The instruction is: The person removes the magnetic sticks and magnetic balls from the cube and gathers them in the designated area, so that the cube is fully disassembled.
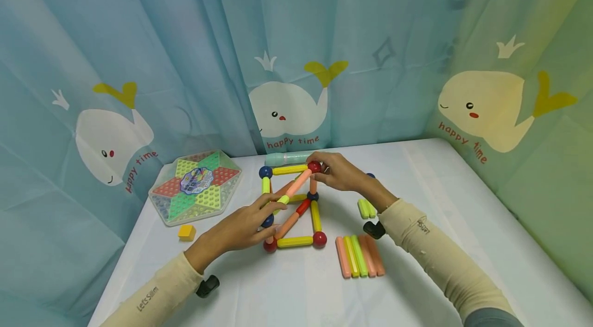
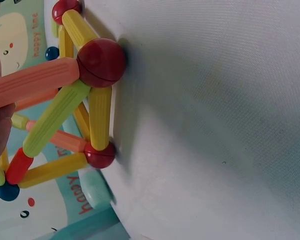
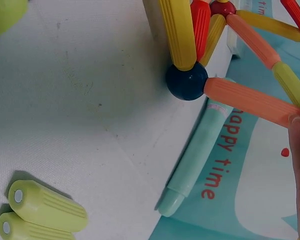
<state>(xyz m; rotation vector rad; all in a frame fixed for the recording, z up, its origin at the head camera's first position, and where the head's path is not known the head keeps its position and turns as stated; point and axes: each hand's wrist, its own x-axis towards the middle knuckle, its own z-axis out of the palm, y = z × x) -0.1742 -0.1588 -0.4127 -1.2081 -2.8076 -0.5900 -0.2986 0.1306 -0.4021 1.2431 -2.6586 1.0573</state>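
A frame of magnetic rods and balls stands on the white table, with yellow rods [image 1: 295,241] along its base and red and blue balls at its corners. My left hand [image 1: 247,221] grips its near left side, where the left wrist view shows fingers and thumb around an upright orange magnetic rod [image 2: 35,80] above a red ball [image 2: 102,62]. At the far right top corner, my right hand [image 1: 340,172] pinches a red magnetic ball [image 1: 314,167]. Below that ball, an orange rod [image 3: 255,100] runs to a blue ball [image 3: 186,81], with one right fingertip on its upper end.
Several loose rods [image 1: 359,256] lie in a row at the right front, with short green rods [image 1: 366,208] behind them. A star-patterned game board [image 1: 196,186] and a yellow block [image 1: 187,233] are at left. A pale green tube [image 1: 289,158] lies behind the frame, by the curtain.
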